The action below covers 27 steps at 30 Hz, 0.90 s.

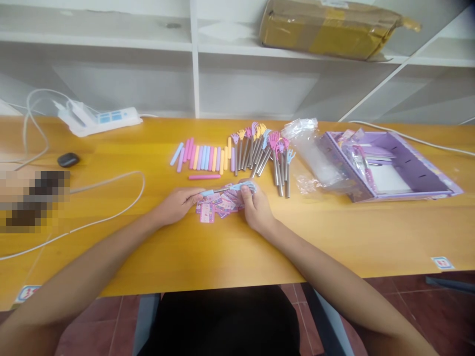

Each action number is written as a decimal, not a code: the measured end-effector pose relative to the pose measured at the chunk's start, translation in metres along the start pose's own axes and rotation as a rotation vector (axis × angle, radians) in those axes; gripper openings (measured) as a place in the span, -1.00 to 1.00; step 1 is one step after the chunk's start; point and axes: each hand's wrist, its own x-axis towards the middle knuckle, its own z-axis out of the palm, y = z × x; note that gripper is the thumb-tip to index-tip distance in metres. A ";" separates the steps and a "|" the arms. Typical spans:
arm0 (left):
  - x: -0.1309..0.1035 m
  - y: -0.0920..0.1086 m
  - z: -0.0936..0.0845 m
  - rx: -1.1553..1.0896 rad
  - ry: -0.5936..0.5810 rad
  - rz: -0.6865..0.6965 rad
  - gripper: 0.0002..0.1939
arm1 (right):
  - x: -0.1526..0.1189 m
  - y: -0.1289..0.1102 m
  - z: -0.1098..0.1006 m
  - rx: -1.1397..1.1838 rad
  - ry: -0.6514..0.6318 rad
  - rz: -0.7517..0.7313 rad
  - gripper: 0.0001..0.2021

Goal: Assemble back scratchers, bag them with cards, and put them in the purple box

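Note:
My left hand [180, 204] is closed on the light blue handle [208, 193] of a small stick with a metal rod [222, 190]. My right hand [256, 206] grips the stick's light blue hand-shaped head [245, 186]. Under both hands lies a loose pile of pink and purple printed cards [207, 212]. Beyond them is a row of pastel handles [205, 158], with one pink handle [204, 177] lying crosswise nearer the hands. To the right of that row, several metal rods with coloured hand-shaped heads [276, 155] are spread out.
Clear plastic bags [321, 160] lie beside a purple box [408, 148] holding packets at the right. A white power strip [107, 121], cables and a small black object [68, 159] are at the left. A taped carton [326, 29] rests on the shelf.

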 end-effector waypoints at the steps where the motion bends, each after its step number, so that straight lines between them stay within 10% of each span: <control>1: 0.000 0.001 0.000 -0.006 0.000 0.003 -0.52 | 0.000 0.000 -0.001 -0.005 -0.002 -0.007 -0.56; 10: -0.001 0.019 0.008 0.075 0.058 0.063 -0.59 | 0.006 -0.015 -0.018 0.152 0.070 -0.011 -0.57; 22: -0.010 0.011 0.009 0.171 0.108 0.203 -0.75 | 0.006 -0.025 -0.003 0.734 -0.156 0.342 -0.34; 27: -0.010 0.012 0.008 0.239 0.037 0.283 -0.71 | 0.001 -0.017 -0.001 0.693 -0.306 0.166 -0.44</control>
